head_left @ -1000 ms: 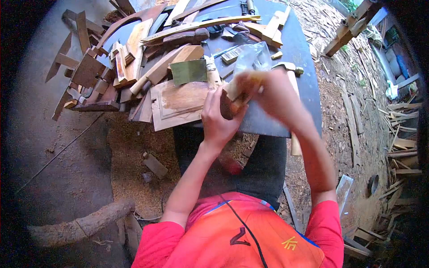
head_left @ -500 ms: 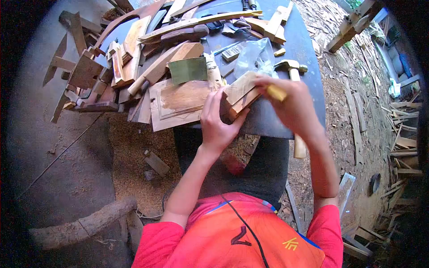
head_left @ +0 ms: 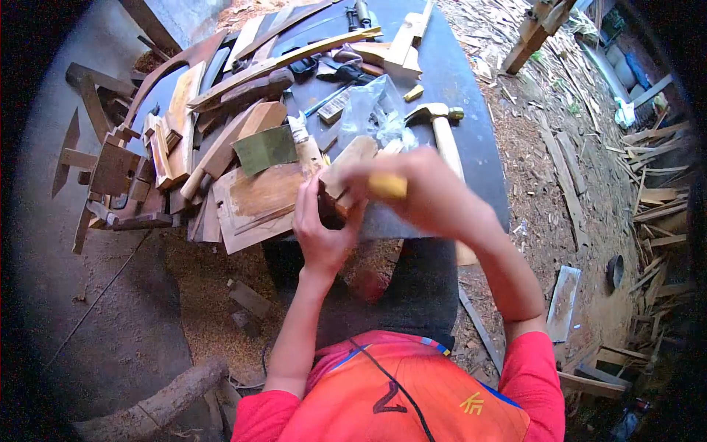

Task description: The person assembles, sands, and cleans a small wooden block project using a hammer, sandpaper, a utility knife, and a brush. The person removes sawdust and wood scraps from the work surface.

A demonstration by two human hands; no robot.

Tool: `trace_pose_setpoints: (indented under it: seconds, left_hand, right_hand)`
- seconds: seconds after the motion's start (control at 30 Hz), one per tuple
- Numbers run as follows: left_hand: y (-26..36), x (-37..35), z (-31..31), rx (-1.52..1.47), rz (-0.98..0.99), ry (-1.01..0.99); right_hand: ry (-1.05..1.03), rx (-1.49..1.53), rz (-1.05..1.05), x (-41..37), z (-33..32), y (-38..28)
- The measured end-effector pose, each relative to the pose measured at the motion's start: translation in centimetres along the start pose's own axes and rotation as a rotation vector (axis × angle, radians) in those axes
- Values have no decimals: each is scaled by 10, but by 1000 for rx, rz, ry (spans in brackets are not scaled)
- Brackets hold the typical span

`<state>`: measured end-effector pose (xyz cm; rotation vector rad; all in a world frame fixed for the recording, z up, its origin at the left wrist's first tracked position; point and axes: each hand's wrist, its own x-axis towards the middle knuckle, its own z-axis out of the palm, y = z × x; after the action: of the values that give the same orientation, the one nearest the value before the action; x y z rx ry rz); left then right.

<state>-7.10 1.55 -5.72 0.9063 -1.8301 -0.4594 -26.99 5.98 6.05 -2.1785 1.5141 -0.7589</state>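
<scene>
My left hand [head_left: 318, 234] is closed around a wooden block [head_left: 356, 156] at the table's near edge, thumb on the near side. Over that block my right hand [head_left: 434, 188] is closed on a small yellow object [head_left: 388, 185]; blur hides its kind, and its fingertips seem to meet the wood. Left of my left hand lies a wooden panel [head_left: 269, 193] with a raised field, and a green sheet [head_left: 265, 150] rests across its upper edge. A claw hammer [head_left: 445, 140] lies beyond my right hand, its handle partly behind my forearm.
A clear plastic bag [head_left: 374, 110] and a brush [head_left: 335, 107] lie behind the block. Wood pieces and a long strip [head_left: 283, 62] crowd the table's left side. A wooden post [head_left: 536, 37] stands at right, above ground strewn with chips and planks [head_left: 565, 188].
The view has shifted, so the table sits further left and lower. My right hand has moved left along the block with the yellow object. My left hand keeps hold of the wood.
</scene>
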Motion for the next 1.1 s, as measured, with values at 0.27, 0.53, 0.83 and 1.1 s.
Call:
trace_pose_setpoints:
  seconds: [0.27, 0.53, 0.83, 1.1]
  left_hand:
    - [1, -2, 2, 60, 28, 22]
    - [-3, -4, 4, 19, 8, 14]
    - [-4, -6, 5, 62, 1, 17]
    - [0, -5, 6, 48, -13, 36]
  right_hand:
    - [-59, -46, -2, 13, -10, -11]
    - [-68, 27, -15, 16, -5, 0]
    - [123, -23, 80, 20, -11, 4]
    - [129, -80, -19, 37, -5, 8]
